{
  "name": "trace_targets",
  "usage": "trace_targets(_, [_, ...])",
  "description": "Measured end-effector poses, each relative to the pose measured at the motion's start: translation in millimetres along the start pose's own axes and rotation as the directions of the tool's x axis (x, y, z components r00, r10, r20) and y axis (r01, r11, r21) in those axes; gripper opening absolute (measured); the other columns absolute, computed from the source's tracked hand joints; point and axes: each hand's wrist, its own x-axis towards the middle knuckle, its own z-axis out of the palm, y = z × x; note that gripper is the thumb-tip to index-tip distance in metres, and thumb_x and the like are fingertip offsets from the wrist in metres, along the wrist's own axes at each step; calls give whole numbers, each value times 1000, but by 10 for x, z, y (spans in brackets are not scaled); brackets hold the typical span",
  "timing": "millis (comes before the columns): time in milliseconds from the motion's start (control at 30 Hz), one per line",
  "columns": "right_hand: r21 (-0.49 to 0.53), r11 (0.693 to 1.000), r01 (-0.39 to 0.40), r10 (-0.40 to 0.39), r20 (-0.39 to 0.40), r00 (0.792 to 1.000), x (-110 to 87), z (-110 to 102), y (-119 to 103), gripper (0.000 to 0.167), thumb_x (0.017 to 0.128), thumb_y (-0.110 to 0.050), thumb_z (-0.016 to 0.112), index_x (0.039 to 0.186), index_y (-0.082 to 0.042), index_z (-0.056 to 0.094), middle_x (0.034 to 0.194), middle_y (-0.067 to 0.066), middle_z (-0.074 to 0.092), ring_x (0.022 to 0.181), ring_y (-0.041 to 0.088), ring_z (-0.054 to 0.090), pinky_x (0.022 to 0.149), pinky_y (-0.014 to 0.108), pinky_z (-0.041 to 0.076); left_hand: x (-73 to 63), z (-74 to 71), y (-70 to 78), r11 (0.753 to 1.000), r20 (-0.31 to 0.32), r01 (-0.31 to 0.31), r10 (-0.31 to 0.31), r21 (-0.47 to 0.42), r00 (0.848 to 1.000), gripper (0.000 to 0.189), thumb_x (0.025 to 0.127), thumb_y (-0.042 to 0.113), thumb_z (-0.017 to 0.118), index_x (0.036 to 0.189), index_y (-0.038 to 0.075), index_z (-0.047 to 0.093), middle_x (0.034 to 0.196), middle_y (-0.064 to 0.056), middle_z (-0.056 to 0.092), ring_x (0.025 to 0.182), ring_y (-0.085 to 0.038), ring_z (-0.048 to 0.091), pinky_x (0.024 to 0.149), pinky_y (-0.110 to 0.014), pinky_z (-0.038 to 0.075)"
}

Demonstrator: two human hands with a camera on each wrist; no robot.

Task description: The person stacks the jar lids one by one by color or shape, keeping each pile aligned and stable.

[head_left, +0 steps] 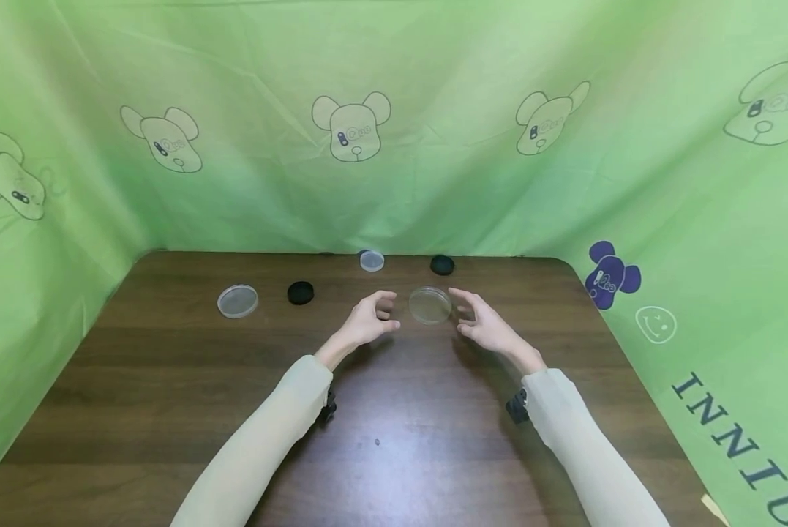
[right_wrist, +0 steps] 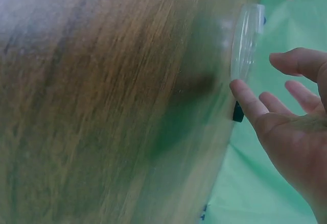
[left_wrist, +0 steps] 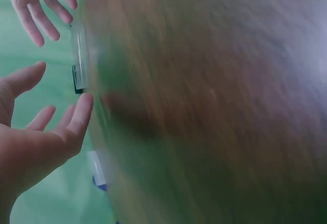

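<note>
A clear, shallow round dish with a lid-like rim, much like a petri dish [head_left: 429, 305], lies on the brown wooden table [head_left: 170, 410] between the two hands. To its left hovers my left hand [head_left: 370, 319], fingers loosely bent and thumb apart, holding nothing. My right hand [head_left: 486, 322] is close at the dish's right side, fingers spread and nothing in its grasp. In the right wrist view a fingertip of the right hand [right_wrist: 291, 112] overlaps the edge of the clear dish [right_wrist: 244, 45]. The left wrist view shows the left hand [left_wrist: 51, 127] with its fingers parted.
Farther back stand a smaller clear dish [head_left: 372, 260] and a black round disc [head_left: 443, 265]. Off to the left are another black disc [head_left: 300, 293] and a clear dish [head_left: 238, 301]. A green printed curtain [head_left: 255, 183] encloses the table's back and sides.
</note>
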Motion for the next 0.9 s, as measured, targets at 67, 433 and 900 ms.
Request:
trace_targets(67, [8,1000,-11,11,-2,1000,11,-3,21,68,84,23,50,146,9,25,149,32,20,127,54,33,99,54,40,27,35,-4,999,-17,15,-16,-34,1000,60,83,-3,72,137,2,48,131,-21,54,113,-34,58,88,-38,52])
trace_targets(433, [54,995,-81,77,61,995,132,-90,174,66,86,20,48,146,10,22,150,31,22,127,55,34,100,56,38,201,178,26,961,-110,87,-119,-261,987,43,89,-3,64,130,-5,52,120,-23,58,97,-32,65,76,-31,56])
trace_targets(900, [340,898,-279,259,104,960,295,-168,138,55,90,19,21,145,15,20,149,34,20,131,48,32,105,46,37,374,287,22,892,-110,169,-235,-420,966,32,102,4,40,129,-6,52,109,-21,58,93,-30,61,76,-34,57])
